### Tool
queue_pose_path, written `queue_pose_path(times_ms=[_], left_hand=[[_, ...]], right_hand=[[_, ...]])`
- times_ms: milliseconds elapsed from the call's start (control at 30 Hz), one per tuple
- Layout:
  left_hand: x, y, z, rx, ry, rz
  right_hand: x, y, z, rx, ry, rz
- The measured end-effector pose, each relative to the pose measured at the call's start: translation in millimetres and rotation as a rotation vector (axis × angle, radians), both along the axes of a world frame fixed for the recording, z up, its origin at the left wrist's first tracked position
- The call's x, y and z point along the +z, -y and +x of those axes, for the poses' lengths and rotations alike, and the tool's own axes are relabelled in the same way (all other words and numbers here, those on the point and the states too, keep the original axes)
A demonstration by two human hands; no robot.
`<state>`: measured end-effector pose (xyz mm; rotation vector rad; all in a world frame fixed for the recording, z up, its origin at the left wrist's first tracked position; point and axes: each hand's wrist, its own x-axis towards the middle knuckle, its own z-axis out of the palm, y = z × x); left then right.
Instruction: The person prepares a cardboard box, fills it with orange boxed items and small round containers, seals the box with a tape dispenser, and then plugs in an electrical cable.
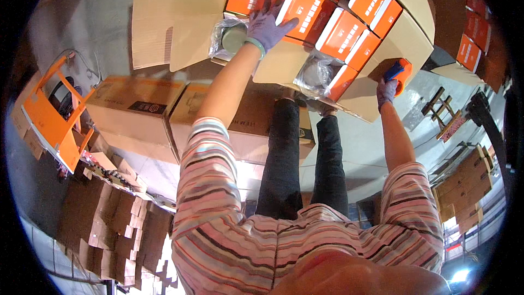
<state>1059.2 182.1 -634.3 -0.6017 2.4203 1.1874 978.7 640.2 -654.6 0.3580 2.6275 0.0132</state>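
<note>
In front of me stands a large open cardboard carton, its flaps folded outward. Several orange-and-white boxes are packed tightly inside it. My left hand, in a purple-grey glove, lies with fingers spread on the near edge of an orange box at the left. Beside its wrist is a round greenish thing in clear plastic. More clear plastic wrap bulges at the carton's near side. My right hand, also gloved, grips an orange-and-blue hand-held tool over the right flap; its exact kind is unclear.
Closed brown cartons stand on the floor left of my legs. An orange metal cart is at the far left. Stacked flat cardboard lies lower left. A small wooden stand and another carton with orange boxes are right.
</note>
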Motion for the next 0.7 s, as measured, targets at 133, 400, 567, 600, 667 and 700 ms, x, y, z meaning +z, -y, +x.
queue_pose_path(times_ms=[133,400,567,600,667,700], left_hand=[[-12,21,-6,0.224,-0.117,-0.086],[23,92,-100,0.018,-0.376,0.426],[-38,30,-89,-0.268,-0.329,-0.473],[-44,26,-86,-0.275,-0.326,-0.526],[-41,20,-85,-0.299,-0.322,-0.633],[-36,20,-84,-0.267,-0.304,-0.678]], right_hand=[[4,5,-2,-0.051,-0.002,0.004],[-1,2,3,-0.072,-0.016,-0.150],[-16,-17,-8,-0.007,-0.156,-0.265],[-16,-16,-5,-0.027,-0.112,-0.238],[-13,-18,1,-0.031,-0.049,-0.168],[-11,-18,6,-0.045,-0.058,-0.175]])
